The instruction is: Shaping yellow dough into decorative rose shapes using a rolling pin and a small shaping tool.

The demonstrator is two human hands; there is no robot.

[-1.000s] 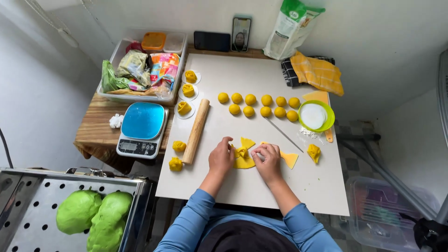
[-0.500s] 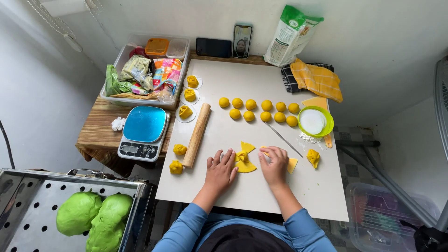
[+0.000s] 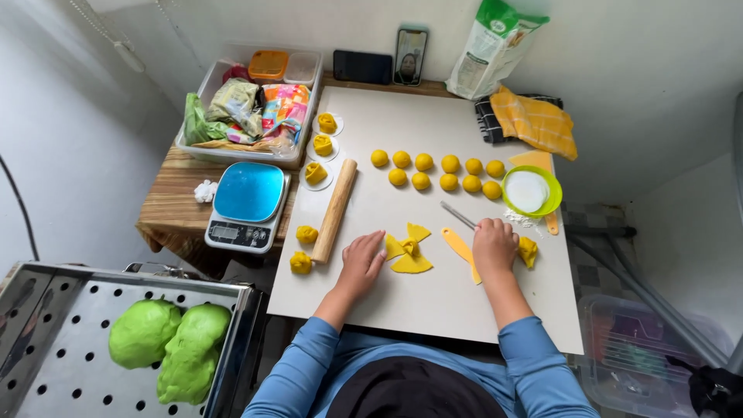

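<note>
On the white board (image 3: 433,298) lies a flat yellow dough piece (image 3: 409,251), cut into fan-like wedges and pinched at its centre. My left hand (image 3: 362,262) rests flat on the board just left of it, fingertips at its edge, holding nothing. My right hand (image 3: 494,244) is to the dough's right, fingers curled over the near end of a thin metal knife (image 3: 457,214). A yellow plastic scraper (image 3: 462,249) lies beside that hand, and a small yellow dough lump (image 3: 528,251) sits just right of it.
A wooden rolling pin (image 3: 335,210), several yellow dough balls (image 3: 437,172) and a green bowl of flour (image 3: 531,191) share the board. Shaped dough pieces (image 3: 323,145) sit on paper rounds. A blue scale (image 3: 248,203), a bin of packets (image 3: 248,108) and a perforated tray (image 3: 62,310) with green dough (image 3: 166,340) are at left.
Both hands have left the yellow dough piece. The left hand slid off to its left; the right hand moved right and closed on the knife.
</note>
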